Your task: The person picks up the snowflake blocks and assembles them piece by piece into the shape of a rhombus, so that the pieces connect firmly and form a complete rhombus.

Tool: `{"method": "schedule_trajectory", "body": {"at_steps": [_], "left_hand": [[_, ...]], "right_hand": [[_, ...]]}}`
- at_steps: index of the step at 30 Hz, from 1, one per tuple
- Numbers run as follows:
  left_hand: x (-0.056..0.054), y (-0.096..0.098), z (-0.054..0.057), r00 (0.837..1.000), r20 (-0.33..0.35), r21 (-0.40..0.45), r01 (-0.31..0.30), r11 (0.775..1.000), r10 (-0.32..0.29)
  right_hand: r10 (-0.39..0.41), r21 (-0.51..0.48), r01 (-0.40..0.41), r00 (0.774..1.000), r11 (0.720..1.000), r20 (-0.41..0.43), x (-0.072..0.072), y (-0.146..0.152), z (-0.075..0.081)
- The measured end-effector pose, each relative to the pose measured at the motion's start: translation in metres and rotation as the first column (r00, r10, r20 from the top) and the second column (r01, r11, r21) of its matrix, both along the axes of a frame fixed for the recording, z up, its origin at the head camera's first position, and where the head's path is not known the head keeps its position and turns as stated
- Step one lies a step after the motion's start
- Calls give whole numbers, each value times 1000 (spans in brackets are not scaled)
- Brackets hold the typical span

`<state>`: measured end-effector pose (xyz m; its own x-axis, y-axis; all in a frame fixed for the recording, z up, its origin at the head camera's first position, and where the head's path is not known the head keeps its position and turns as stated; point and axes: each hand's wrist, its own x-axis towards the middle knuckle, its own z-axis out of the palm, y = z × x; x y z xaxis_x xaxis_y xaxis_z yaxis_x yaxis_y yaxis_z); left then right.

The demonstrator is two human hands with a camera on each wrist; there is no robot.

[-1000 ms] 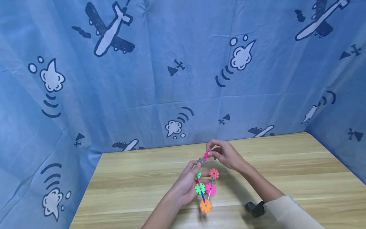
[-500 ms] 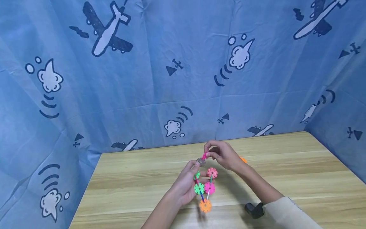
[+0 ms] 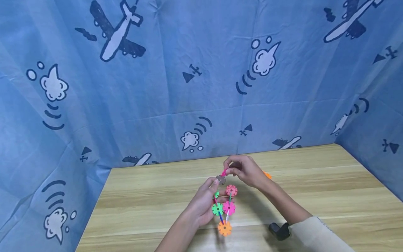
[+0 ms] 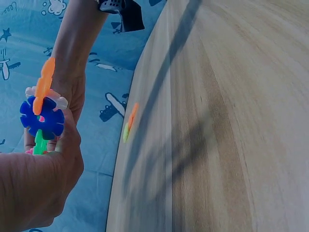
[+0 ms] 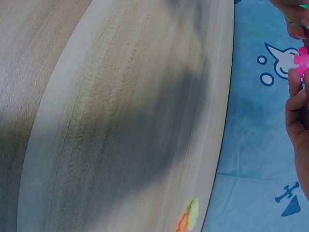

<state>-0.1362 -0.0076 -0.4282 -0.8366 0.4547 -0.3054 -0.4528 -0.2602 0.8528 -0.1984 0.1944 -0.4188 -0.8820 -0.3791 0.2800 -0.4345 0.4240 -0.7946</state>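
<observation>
A linked chain of plastic snowflake discs hangs from my left hand (image 3: 203, 203), whose thumb pinches a grey disc (image 3: 221, 180) at the top. Below it are a green disc (image 3: 217, 209), a pink disc (image 3: 229, 208), a coral disc (image 3: 231, 190) and an orange disc (image 3: 225, 228) lowest. Edge-on discs join them, among them a blue disc (image 4: 29, 117) facing the left wrist view. My right hand (image 3: 247, 172) pinches a bright pink disc (image 5: 301, 62) between thumb and fingertips, right at the grey disc's upper edge. The left fingers extend behind the chain.
On the wooden table (image 3: 141, 203), an orange disc (image 3: 267, 175) lies partly behind the right wrist, joined or close to a lime disc (image 4: 126, 133). A black wrist camera (image 3: 279, 231) sits under the right forearm. A blue printed curtain (image 3: 141, 87) stands behind the table.
My right hand has shifted slightly left, bringing the bright pink disc from the grey disc's upper right onto its edge. The chain has drifted a little left in view.
</observation>
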Motion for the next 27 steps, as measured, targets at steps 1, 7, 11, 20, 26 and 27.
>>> {"method": "schedule_trajectory", "body": {"at_steps": [1,7,11,20,26,27], "left_hand": [[0,0,0,1000,-4,-2,-2,1000,2],[0,-1,1,1000,6,1,8,1000,-8],[1,-2,0,1000,10,17,17,1000,-17],[2,0,-7,1000,-27,4,0,1000,0],[3,2,-9,998,-30,-7,-57,998,57],[3,2,-9,997,-26,-13,-68,998,68]], "right_hand": [[-1,-2,1,1000,1000,-1,0,0,0],[7,-25,-8,1000,1000,-11,-1,1,-2],[28,-33,-28,1000,999,-12,-1,0,-4],[10,-1,-10,998,1000,55,-2,1,-1],[-78,80,77,997,994,12,-8,11,5],[-98,93,97,995,991,3,-10,14,5]]}}
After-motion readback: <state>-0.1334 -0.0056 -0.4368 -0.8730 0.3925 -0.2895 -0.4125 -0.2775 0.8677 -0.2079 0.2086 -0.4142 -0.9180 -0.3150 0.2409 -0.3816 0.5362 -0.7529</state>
